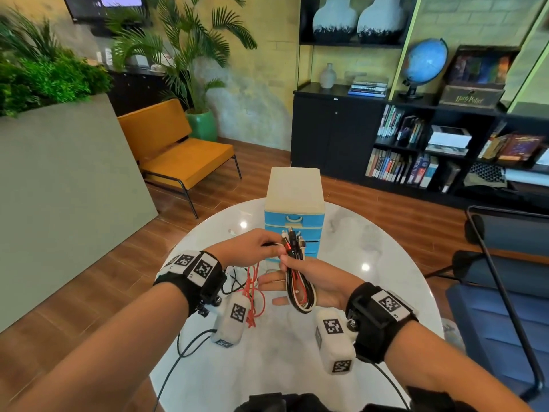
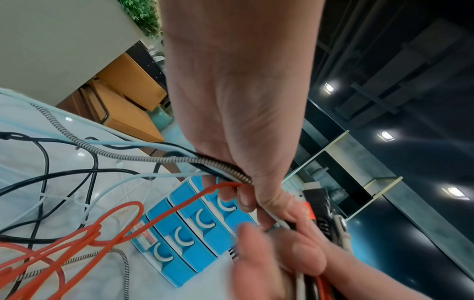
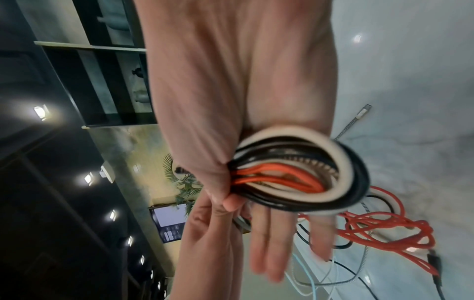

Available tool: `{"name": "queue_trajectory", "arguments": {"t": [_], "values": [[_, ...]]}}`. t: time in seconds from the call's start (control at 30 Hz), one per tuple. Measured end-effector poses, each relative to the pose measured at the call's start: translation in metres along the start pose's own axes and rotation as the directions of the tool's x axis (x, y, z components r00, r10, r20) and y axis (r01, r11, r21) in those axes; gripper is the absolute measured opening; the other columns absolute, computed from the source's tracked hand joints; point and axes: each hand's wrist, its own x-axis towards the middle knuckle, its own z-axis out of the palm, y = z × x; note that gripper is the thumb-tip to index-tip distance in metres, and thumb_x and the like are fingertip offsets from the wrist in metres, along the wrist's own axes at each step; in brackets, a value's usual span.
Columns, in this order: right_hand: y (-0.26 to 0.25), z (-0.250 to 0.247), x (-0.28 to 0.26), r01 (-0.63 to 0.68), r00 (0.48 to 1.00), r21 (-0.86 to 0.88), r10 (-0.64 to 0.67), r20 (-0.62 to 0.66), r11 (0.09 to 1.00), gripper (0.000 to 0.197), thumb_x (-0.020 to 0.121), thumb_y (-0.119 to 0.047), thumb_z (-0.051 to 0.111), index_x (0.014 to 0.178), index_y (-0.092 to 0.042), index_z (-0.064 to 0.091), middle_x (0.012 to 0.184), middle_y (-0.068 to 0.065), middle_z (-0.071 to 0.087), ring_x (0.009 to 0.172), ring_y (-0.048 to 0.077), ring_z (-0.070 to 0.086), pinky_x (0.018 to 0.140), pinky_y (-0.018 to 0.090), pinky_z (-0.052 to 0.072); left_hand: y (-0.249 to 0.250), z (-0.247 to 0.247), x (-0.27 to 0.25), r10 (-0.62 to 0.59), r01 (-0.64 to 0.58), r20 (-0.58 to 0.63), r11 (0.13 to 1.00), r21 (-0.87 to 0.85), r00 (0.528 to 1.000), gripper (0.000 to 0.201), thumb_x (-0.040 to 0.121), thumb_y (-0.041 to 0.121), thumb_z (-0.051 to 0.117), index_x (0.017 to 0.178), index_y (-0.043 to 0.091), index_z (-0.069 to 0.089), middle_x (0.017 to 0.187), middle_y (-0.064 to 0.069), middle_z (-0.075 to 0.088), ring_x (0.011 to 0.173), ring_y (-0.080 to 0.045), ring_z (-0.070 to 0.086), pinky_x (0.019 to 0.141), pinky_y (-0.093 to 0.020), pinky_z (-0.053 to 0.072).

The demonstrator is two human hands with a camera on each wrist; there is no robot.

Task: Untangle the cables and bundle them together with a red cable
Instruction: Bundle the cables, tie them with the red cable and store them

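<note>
My right hand (image 1: 274,271) holds a folded bundle of black, white and red cables (image 1: 300,292) above the round table, thumb clamping it while the other fingers lie straight. The bundle's plugs (image 1: 292,237) stick up past the thumb. My left hand (image 1: 269,244) pinches the loose strands just left of the plugs. In the left wrist view these strands (image 2: 223,168) are grey braided, black, pale blue and red. The red cable (image 1: 252,295) hangs down from the hands onto the table, tangled there (image 3: 384,229). The bundle's loop (image 3: 295,178) fills the right wrist view under the thumb.
A small blue and white drawer unit (image 1: 294,203) stands on the white marble table (image 1: 386,292) just behind my hands. Loose black, white and braided cables (image 2: 51,182) trail over the tabletop on the left. A dark office chair (image 1: 505,292) is at the right.
</note>
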Motion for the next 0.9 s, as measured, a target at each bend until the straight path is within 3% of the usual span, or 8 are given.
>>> {"name": "queue_trajectory", "arguments": {"t": [0.07, 0.1, 0.17, 0.33, 0.43, 0.53, 0.7, 0.9], "values": [[0.001, 0.001, 0.001, 0.024, 0.998, 0.009, -0.024, -0.055, 1.000, 0.028, 0.104, -0.026, 0.042, 0.081, -0.013, 0.050, 0.084, 0.009, 0.072, 0.067, 0.017, 0.069, 0.064, 0.028, 0.058, 0.002, 0.000, 0.000, -0.001, 0.001, -0.013, 1.000, 0.016, 1.000, 0.025, 0.097, 0.023, 0.051, 0.109, 0.005, 0.063, 0.109, -0.003, 0.065, 0.093, 0.008, 0.055, 0.078, -0.010, 0.044], [0.001, 0.000, 0.003, 0.039, 0.997, 0.011, -0.038, -0.071, 0.999, 0.025, 0.104, -0.025, 0.043, 0.083, -0.013, 0.050, 0.073, 0.004, 0.065, 0.053, 0.011, 0.058, 0.053, 0.022, 0.052, 0.003, -0.001, 0.000, 0.003, -0.003, -0.022, 1.000, 0.025, 1.000, 0.024, 0.096, 0.023, 0.052, 0.108, 0.005, 0.064, 0.102, -0.001, 0.066, 0.084, 0.012, 0.054, 0.074, -0.009, 0.043], [-0.001, -0.003, 0.007, 0.065, 0.993, -0.046, -0.069, -0.099, 0.997, 0.021, 0.104, -0.025, 0.043, 0.087, -0.013, 0.049, 0.062, -0.002, 0.044, 0.045, 0.006, 0.038, 0.044, 0.017, 0.038, 0.004, -0.002, -0.001, -0.021, 0.022, -0.030, 0.999, 0.032, 0.999, 0.021, 0.096, 0.023, 0.053, 0.103, 0.006, 0.064, 0.079, 0.009, 0.060, 0.065, 0.016, 0.052, 0.062, -0.005, 0.039], [-0.014, -0.010, 0.010, 0.077, 0.972, -0.349, -0.149, -0.184, 0.934, 0.020, 0.105, -0.024, 0.041, 0.091, -0.012, 0.050, 0.058, -0.005, 0.037, 0.046, 0.006, 0.030, 0.044, 0.018, 0.032, 0.006, -0.004, -0.005, -0.182, 0.188, 0.053, 0.968, -0.166, 0.982, 0.037, 0.095, 0.042, 0.049, 0.092, 0.008, 0.064, 0.063, 0.005, 0.048, 0.055, -0.007, 0.046, 0.058, -0.017, 0.042], [-0.025, -0.019, 0.011, 0.086, 0.950, -0.406, -0.198, -0.242, 0.910, 0.021, 0.105, -0.025, 0.041, 0.090, -0.012, 0.048, 0.059, -0.004, 0.038, 0.044, 0.006, 0.031, 0.042, 0.018, 0.033, 0.011, -0.006, -0.012, -0.241, 0.308, 0.201, 0.839, -0.448, 0.950, 0.040, 0.099, 0.045, 0.037, 0.080, 0.014, 0.054, 0.055, 0.005, 0.038, 0.051, -0.008, 0.042, 0.057, -0.018, 0.042], [-0.034, -0.031, 0.010, 0.131, 0.916, -0.409, -0.268, -0.297, 0.903, 0.022, 0.105, -0.023, 0.040, 0.086, -0.013, 0.046, 0.061, -0.003, 0.037, 0.043, 0.005, 0.031, 0.040, 0.017, 0.032, 0.012, -0.006, -0.018, -0.189, 0.373, 0.336, 0.660, -0.652, 0.923, 0.041, 0.099, 0.047, 0.028, 0.080, 0.017, 0.047, 0.052, 0.008, 0.030, 0.045, -0.006, 0.033, 0.059, -0.019, 0.040], [-0.043, -0.030, 0.018, 0.153, 0.864, -0.409, -0.322, -0.386, 0.900, 0.025, 0.105, -0.022, 0.039, 0.083, -0.014, 0.045, 0.060, -0.003, 0.036, 0.039, 0.004, 0.033, 0.037, 0.017, 0.031, 0.019, -0.002, -0.018, -0.125, 0.374, 0.357, 0.433, -0.820, 0.926, 0.034, 0.099, 0.041, 0.032, 0.081, 0.017, 0.047, 0.054, 0.009, 0.030, 0.041, -0.002, 0.027, 0.048, -0.015, 0.040], [-0.042, -0.027, 0.031, 0.121, 0.793, -0.423, -0.343, -0.503, 0.898, 0.021, 0.103, -0.025, 0.042, 0.086, -0.015, 0.048, 0.064, 0.000, 0.043, 0.045, 0.008, 0.040, 0.041, 0.021, 0.033, 0.025, 0.004, -0.019, -0.078, 0.368, 0.367, 0.389, -0.845, 0.927, 0.029, 0.097, 0.038, 0.036, 0.078, 0.018, 0.046, 0.053, 0.009, 0.033, 0.043, -0.003, 0.030, 0.053, -0.015, 0.042]]}}
